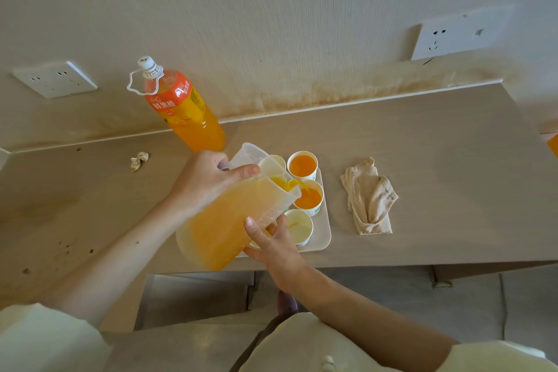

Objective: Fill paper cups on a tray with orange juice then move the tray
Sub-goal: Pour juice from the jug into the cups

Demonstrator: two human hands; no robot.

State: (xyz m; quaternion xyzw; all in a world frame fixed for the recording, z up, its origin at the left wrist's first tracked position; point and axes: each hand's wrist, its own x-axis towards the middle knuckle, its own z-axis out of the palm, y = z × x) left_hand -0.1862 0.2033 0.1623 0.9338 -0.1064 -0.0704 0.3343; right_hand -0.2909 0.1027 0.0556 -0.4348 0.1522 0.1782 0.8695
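Left hand (pixel 211 178) grips jug (pixel 235 214) handle, right hand (pixel 271 246) clasps jug's near side; jug tilted right, juice (pixel 299 185) streaming into middle cup (pixel 308 199) on tray (pixel 325 238).

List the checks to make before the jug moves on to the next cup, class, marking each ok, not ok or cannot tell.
1. Jug held by both hands: ok; left hand grips the handle, right hand steadies the side.
2. Stream lands inside the middle cup: ok.
3. Middle cup not overflowing: ok.
4. Near cup filled: not ok, only a trace of juice.
5. Left-row cups filled: cannot tell, the jug covers most of them.
6. Cloth beside the tray for spills: ok.
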